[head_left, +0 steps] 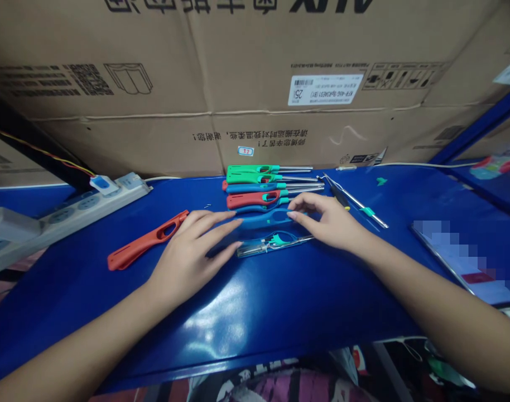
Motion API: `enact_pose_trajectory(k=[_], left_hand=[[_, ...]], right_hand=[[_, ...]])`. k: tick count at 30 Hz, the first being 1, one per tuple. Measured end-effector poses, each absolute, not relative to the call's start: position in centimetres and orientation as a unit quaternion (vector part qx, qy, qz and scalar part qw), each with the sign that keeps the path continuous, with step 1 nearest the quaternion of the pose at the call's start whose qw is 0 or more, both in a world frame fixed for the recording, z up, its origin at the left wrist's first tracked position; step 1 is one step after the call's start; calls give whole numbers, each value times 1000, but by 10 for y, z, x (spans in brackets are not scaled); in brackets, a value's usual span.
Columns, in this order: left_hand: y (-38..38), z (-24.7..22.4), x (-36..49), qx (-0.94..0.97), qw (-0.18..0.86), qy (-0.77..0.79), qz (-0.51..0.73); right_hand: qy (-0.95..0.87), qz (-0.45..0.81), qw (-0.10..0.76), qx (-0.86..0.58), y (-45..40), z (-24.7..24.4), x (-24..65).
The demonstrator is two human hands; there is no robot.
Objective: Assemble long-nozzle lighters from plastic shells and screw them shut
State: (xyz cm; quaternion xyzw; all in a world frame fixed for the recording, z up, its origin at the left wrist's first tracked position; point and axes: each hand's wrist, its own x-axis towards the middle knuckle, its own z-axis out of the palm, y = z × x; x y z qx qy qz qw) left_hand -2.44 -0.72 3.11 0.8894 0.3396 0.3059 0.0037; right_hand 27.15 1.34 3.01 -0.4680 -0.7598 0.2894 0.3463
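Observation:
A blue lighter casing half (263,219) lies across the middle of the blue table. My right hand (322,218) pinches its right end between thumb and index finger. Fingers spread, my left hand (200,245) is at the casing's left end; whether its fingertips touch cannot be made out. Just below, an opened lighter (275,240) shows its clear tank, green trigger and metal rod. Above the casing is a stack of assembled long lighters, with green ones (246,174) at the back and a red one (253,199) nearer. An orange-red casing (148,240) rests left of my left hand.
A cardboard box (154,134) stands upright along the back. At right are a metal lighter rod (355,201), a dark-handled screwdriver (339,195) and a partly blurred phone (468,268). A white power strip (87,204) runs along the left. The table edge (188,371) is near my body.

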Motion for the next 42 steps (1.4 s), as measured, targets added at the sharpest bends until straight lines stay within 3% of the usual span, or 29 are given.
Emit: enact_pose_trajectory(k=[3, 6, 13, 25, 36, 42], left_hand=[[-5, 31, -26, 895, -9, 330, 302], [-5, 27, -26, 898, 27, 313, 307], [-5, 23, -25, 909, 98, 312, 258], [-4, 17, -25, 920, 108, 322, 193], [-6, 13, -23, 921, 102, 321, 197], [-4, 12, -24, 921, 103, 302, 224]], right_hand=[[-640, 478, 357, -485, 10, 33, 267], [-626, 523, 324, -480, 7, 34, 266], [-837, 283, 216, -415, 3, 37, 270], [-881, 226, 166, -381, 8, 26, 272], [-925, 90, 113, -351, 5, 20, 271], [-945, 59, 127, -296, 3, 25, 270]])
